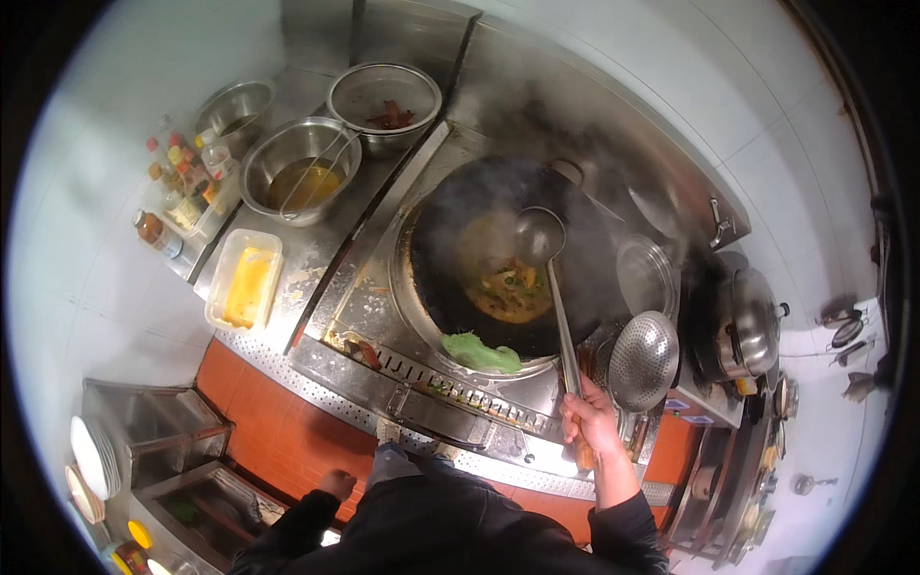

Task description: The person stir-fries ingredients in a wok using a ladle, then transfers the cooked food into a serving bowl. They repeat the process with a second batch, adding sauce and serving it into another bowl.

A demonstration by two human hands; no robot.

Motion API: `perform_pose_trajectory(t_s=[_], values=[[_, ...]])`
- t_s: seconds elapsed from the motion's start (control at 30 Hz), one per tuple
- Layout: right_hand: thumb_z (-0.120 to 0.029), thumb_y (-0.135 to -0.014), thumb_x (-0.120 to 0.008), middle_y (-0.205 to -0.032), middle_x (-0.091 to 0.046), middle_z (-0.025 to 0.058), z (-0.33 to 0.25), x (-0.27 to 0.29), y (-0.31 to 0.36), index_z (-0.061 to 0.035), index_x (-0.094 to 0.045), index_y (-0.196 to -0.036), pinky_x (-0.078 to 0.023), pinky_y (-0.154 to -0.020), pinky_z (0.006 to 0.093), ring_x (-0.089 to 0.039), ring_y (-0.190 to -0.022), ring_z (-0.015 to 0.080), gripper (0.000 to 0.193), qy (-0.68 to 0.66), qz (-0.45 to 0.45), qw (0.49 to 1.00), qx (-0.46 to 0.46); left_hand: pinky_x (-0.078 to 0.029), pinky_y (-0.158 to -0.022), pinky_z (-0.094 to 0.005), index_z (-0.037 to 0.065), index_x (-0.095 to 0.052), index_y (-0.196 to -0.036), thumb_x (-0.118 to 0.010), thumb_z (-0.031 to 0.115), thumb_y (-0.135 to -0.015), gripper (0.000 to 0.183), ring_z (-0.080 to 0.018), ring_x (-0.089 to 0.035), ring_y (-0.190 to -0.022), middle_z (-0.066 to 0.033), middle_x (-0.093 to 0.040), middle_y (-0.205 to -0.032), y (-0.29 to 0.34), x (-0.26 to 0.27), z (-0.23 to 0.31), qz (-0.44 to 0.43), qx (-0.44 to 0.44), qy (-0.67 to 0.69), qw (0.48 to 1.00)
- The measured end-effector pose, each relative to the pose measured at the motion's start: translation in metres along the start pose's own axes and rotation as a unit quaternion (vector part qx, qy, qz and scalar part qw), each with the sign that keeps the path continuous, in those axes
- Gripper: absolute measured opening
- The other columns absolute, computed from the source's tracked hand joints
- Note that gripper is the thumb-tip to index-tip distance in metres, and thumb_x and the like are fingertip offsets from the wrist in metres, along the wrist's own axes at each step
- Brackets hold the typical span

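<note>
My right hand (592, 419) is closed round the handle of a long metal ladle (561, 316), near its wooden end. The ladle's bowl rests over a large black wok (431, 259), at the upper edge of the food. In the wok bubbles a yellowish-brown broth (503, 287) with green bits and pieces of food, and steam rises from it. Against the wok's near rim lies a crumpled light-green piece (479, 353); whether leaf or cloth I cannot tell. My left hand (337, 484) hangs low beside my body, away from the stove, its fingers curled with nothing visible in them.
A perforated skimmer (644, 359) lies right of the ladle, near a lidded steel pot (752, 321). To the left stand a bowl of yellow liquid (302, 182), a strainer with reddish pieces (385, 101), a plastic tub (244, 283) and several sauce bottles (182, 182). Plates (91, 455) are stacked lower left.
</note>
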State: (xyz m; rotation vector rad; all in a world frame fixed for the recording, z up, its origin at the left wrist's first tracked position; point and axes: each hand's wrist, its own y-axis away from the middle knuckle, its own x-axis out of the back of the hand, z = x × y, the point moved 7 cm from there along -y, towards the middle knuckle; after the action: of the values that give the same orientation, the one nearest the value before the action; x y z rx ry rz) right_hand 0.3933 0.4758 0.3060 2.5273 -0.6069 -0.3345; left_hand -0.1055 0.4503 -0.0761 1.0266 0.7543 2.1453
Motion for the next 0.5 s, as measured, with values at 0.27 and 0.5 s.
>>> perform_pose_trajectory(t_s=[0.27, 0.5], values=[[-0.009, -0.095, -0.056, -0.071, -0.053, 0.0027, 0.024, 0.021, -0.021, -0.0044, -0.049, -0.13, -0.043, -0.04, 0.0257, -0.048, -0.045, 0.0101, 0.036, -0.014, 0.027, 1.0, -0.006, -0.054, -0.072, -0.0368, -0.003, -0.068, -0.106, -0.06, 0.023, -0.089, 0.032, -0.0247, -0.07, -0.08, -0.0147, -0.072, -0.092, -0.025, -0.011, -0.005, -0.058, -0.096, -0.046, 0.993], [-0.011, -0.095, -0.057, -0.072, -0.053, 0.0026, 0.029, 0.026, -0.025, -0.0071, -0.051, -0.128, -0.043, -0.041, 0.0252, -0.048, -0.046, 0.0098, 0.034, -0.043, 0.027, 0.998, -0.029, -0.055, -0.073, -0.0361, -0.005, -0.067, -0.106, -0.061, 0.021, -0.089, 0.032, -0.0243, -0.071, -0.083, -0.0158, -0.072, -0.097, -0.014, -0.005, 0.012, -0.06, 0.062, 0.154, 0.984]])
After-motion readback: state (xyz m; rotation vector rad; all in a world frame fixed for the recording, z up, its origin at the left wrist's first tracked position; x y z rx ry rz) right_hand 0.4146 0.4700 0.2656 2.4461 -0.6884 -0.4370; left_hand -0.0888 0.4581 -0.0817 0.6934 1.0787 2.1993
